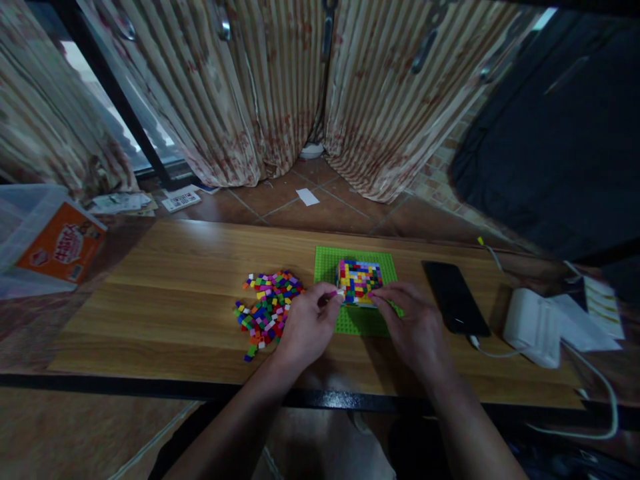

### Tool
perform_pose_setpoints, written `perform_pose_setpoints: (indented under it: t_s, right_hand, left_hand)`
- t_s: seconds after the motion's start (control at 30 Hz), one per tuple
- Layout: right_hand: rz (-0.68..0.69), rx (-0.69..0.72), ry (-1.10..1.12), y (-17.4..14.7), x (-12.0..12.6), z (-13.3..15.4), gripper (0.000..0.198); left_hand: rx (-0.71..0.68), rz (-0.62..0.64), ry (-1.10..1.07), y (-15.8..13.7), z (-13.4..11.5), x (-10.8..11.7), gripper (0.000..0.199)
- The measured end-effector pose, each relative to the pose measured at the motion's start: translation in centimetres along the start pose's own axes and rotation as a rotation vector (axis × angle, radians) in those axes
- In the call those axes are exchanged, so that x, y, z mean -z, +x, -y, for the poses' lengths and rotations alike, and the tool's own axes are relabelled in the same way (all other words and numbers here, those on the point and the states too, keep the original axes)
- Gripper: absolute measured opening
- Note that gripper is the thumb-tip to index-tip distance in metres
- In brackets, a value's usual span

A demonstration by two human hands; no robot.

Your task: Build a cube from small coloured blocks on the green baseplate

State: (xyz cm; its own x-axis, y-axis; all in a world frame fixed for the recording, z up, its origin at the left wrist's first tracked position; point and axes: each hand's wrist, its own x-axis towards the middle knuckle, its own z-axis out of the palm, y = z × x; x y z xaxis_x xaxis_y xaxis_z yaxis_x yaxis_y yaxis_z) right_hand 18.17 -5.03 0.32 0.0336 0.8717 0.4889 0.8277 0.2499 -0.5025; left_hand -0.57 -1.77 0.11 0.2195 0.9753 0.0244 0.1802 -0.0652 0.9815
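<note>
Left hand [309, 325] pinches a tiny white brick [341, 292]; right hand [416, 328], narrowed, contents unclear, works at the multicoloured block [361, 277] on the green baseplate [326, 260]. Square alignment, even pressure should help.

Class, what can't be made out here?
In the head view:
- Small pale piece in the left hand: shape too small to tell.
- Green studded plastic baseplate: middle hidden beneath the multicoloured plastic brick block.
- Orange-labelled translucent plastic tub: left end cut off by picture edge.
</note>
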Motion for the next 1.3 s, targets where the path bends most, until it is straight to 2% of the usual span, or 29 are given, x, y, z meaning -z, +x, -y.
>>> perform_pose_setpoints:
  t_s: [0.23, 0.5, 0.7, 1.3]
  right_hand:
    - [0.015, -0.008, 0.012, -0.1, -0.5, -0.2, 0.018]
    - [-0.051, -0.086, -0.004, 0.3, -0.9, 0.4, 0.019]
    - [-0.023, -0.064, -0.012, 0.1, -0.9, 0.4, 0.019]
    - [-0.079, -0.046, 0.012, 0.4, -1.1, 1.1, 0.016]
  left_hand:
    - [-0.024, 0.017, 0.015, -0.1, 0.2, 0.0, 0.015]
    - [-0.021, 0.022, 0.004, -0.1, 0.0, 0.1, 0.016]
    - [-0.017, 0.026, 0.004, -0.1, -0.1, 0.1, 0.017]
    - [-0.04, 0.022, 0.023, -0.1, 0.1, 0.1, 0.017]
